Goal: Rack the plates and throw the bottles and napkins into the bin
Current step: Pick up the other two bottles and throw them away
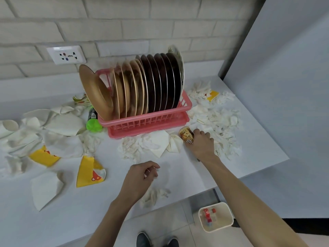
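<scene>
My right hand (201, 144) curls its fingers round the small brown bottle (186, 135), napkins (142, 145) crowding just left of them, my left hand (140, 177) loosely curled and empty — a shallow grip could let it slip short of the bin (218, 228) below my wrist.

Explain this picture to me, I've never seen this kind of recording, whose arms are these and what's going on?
There's no machine: a person wears a camera on the head, so this one view looks down at their own arms. The right hand has its grip round a small brown bottle beside the pink rack, which is full of plates standing on edge. The left hand hovers, loosely curled, apparently empty. Crumpled napkins, yellow wrappers and a green bottle litter the white table. A bin stands on the floor below.
</scene>
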A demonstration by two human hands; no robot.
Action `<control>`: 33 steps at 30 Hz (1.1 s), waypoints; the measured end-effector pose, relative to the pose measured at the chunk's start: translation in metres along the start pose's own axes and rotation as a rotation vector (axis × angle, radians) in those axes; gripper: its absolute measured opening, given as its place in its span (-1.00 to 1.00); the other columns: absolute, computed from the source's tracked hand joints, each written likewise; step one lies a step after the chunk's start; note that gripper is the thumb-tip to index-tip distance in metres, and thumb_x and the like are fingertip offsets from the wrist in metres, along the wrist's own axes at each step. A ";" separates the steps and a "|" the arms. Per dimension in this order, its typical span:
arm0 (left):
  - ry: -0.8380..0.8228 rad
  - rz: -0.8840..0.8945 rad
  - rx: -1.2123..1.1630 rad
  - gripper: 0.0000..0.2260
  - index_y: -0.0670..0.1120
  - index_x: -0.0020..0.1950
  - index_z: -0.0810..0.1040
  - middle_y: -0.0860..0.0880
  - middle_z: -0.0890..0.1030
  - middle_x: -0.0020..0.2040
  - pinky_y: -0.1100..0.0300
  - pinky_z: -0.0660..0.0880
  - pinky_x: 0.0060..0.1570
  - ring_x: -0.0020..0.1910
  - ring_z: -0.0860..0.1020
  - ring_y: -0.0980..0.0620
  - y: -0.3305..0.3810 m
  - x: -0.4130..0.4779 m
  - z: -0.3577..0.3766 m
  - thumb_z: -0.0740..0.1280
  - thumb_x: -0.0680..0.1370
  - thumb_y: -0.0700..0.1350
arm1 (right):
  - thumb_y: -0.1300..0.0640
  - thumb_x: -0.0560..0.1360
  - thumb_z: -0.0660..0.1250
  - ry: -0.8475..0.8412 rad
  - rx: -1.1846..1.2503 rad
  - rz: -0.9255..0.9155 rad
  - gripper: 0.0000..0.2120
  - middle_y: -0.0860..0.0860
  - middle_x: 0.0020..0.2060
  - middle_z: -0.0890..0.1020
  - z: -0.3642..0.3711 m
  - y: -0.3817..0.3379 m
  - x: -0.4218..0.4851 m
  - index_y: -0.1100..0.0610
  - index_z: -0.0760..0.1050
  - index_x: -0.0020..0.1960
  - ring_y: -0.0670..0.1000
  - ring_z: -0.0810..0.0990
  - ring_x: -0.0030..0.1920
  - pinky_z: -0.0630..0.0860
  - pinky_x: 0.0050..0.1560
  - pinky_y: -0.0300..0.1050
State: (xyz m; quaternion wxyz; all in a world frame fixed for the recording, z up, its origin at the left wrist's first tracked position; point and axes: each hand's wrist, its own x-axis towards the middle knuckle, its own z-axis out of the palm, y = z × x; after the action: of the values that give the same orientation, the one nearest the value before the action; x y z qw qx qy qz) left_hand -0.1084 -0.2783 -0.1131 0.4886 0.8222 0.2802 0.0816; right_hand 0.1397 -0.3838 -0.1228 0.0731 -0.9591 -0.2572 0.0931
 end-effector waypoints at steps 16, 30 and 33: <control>0.155 0.271 0.291 -0.41 0.21 0.44 0.32 0.24 0.37 0.39 0.49 0.34 0.17 0.37 0.32 0.28 0.035 -0.003 0.002 0.39 0.48 -0.19 | -0.11 0.41 0.49 -0.583 0.827 -0.215 -0.68 0.07 -0.17 0.71 -0.050 -0.023 -0.064 0.07 0.63 0.04 0.01 0.70 -0.15 0.60 -0.07 -0.05; 0.352 0.112 0.343 -0.31 0.23 0.42 0.31 0.34 0.44 0.29 0.41 0.28 0.29 0.31 0.37 0.32 -0.018 -0.077 -0.060 0.52 0.37 -0.06 | -0.33 0.45 0.32 -0.960 0.673 -0.474 -0.61 0.00 -0.09 0.66 -0.019 -0.143 -0.094 0.00 0.51 -0.08 -0.04 0.65 -0.18 0.48 -0.16 -0.14; 0.418 0.163 0.360 -0.42 0.13 0.35 0.45 0.28 0.48 0.30 0.34 0.34 0.27 0.32 0.40 0.28 -0.041 -0.078 -0.090 0.52 0.36 -0.06 | -0.21 0.55 0.27 -0.982 0.728 -0.467 -0.65 -0.03 -0.26 0.62 -0.017 -0.178 -0.091 0.06 0.52 -0.17 -0.03 0.58 -0.33 0.41 -0.27 -0.12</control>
State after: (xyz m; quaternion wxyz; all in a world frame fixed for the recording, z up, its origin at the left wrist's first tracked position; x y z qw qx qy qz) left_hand -0.2258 -0.2370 -0.0910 0.2582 0.8809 0.3179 0.2374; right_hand -0.0192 -0.2792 -0.0599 0.2853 -0.6379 -0.4143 0.5831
